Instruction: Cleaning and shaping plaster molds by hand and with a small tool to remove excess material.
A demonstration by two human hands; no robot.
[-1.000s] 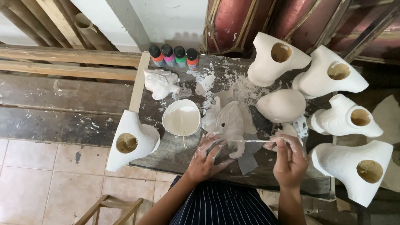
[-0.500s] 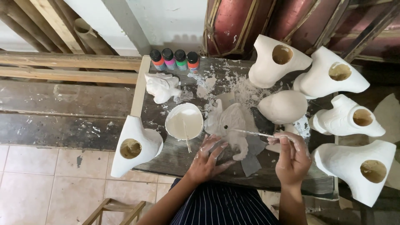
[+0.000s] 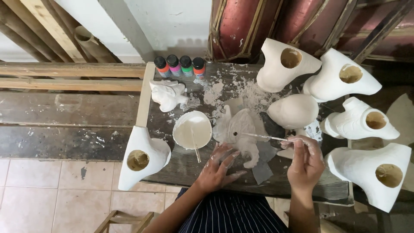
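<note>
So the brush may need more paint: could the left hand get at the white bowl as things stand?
Probably yes. The left hand rests on the grey figure, and the white bowl sits just beside it with bare table between them and nothing in the way.

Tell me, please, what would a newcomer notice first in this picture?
Probably the hollow white plaster casts crowding the table's right side. In the middle, the left hand steadies a flat white plaster figure while the right hand holds a thin brush to it. A round white bowl sits left.
</note>
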